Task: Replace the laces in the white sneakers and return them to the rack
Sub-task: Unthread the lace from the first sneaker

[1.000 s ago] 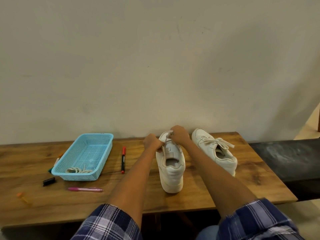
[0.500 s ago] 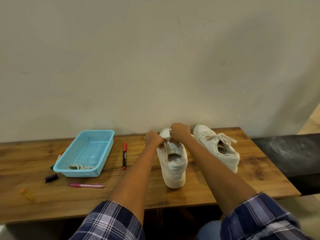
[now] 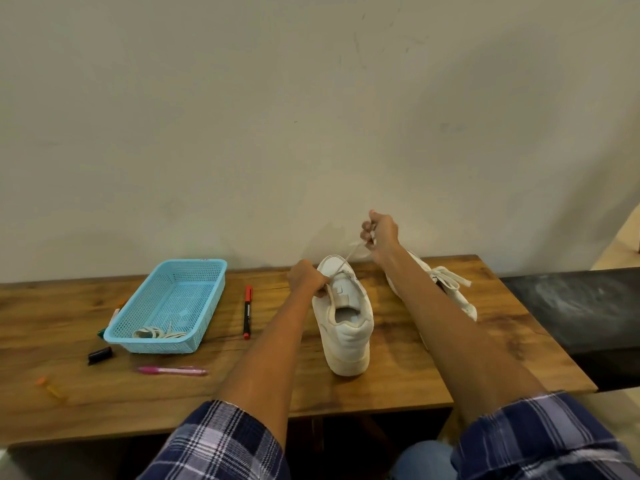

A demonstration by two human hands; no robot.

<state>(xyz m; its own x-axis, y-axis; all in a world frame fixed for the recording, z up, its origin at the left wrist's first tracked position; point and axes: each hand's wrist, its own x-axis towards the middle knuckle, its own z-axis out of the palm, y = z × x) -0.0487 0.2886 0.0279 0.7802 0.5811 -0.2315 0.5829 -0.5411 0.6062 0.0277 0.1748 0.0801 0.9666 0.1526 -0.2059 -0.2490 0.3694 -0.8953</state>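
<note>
A white sneaker (image 3: 346, 327) stands on the wooden table (image 3: 398, 375), heel toward me. My left hand (image 3: 306, 278) grips its left side by the eyelets and tongue. Raised above and to the right of the shoe, my right hand (image 3: 379, 233) pinches a white lace (image 3: 349, 259), which runs taut down to the sneaker's front. A second white sneaker (image 3: 446, 292), laced with a bow, lies behind my right forearm. A blue basket (image 3: 207, 306) at the left holds a coiled lace (image 3: 154, 332).
A red-capped black marker (image 3: 247, 311) lies between basket and sneaker. A pink pen (image 3: 173, 371), a black cap (image 3: 100, 355) and small orange bits (image 3: 48, 384) lie near the front left. A dark bench (image 3: 571, 306) adjoins the table's right end. The wall stands just behind.
My right hand has risen up and to the right from the sneaker's tongue, drawing the lace out taut. My left hand stays on the shoe.
</note>
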